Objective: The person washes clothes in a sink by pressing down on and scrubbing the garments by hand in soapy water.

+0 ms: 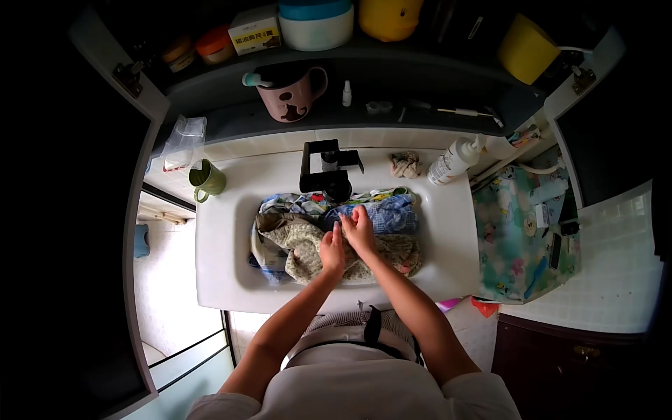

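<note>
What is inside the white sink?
The sink holds crumpled fabrics: beige patterned cloth at the front, blue cloth nearer the tap. The bottom under them is covered; anything there cannot be seen.

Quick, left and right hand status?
Left hand: over the clothes in the sink; open or closed can't be told.
Right hand: fingers look curled; whether it holds anything can't be told.
</note>
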